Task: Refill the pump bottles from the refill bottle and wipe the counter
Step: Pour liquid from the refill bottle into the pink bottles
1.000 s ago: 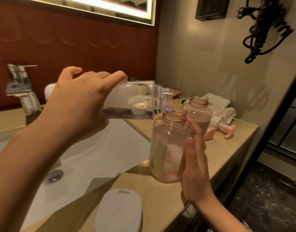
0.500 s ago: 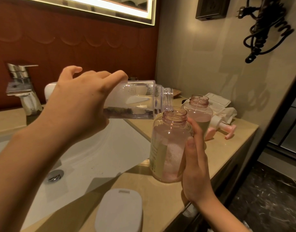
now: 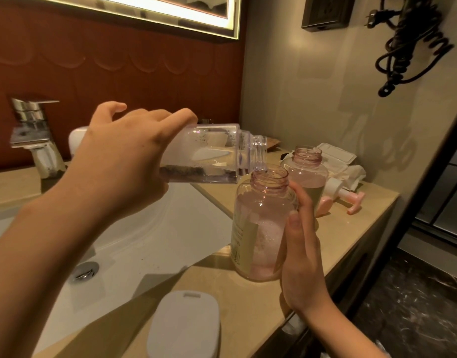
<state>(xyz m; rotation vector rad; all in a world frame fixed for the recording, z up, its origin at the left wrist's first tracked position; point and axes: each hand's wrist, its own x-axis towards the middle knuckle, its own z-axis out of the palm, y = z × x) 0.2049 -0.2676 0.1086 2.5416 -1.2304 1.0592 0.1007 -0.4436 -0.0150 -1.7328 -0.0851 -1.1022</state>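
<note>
My left hand (image 3: 124, 161) grips a clear refill bottle (image 3: 217, 153), held almost level with its open neck over the mouth of a pink pump bottle (image 3: 261, 223). That open bottle stands on the beige counter (image 3: 248, 301), has a cream label and holds foamy pink liquid in its lower part. My right hand (image 3: 299, 244) holds its right side, thumb along the wall. A second open pink bottle (image 3: 306, 171) stands just behind. Pink-and-white pump heads (image 3: 343, 197) lie on the counter to its right.
A white sink basin (image 3: 145, 244) with a chrome drain lies under my left arm, and a chrome tap (image 3: 34, 135) stands at the left. A white lidded case (image 3: 183, 326) sits near the front edge. White tissues and a wipes pack (image 3: 341, 164) lie by the wall. The counter ends at right.
The refill bottle has shifted slightly right, its neck now closer over the pump bottle's mouth. Both hands keep their holds.
</note>
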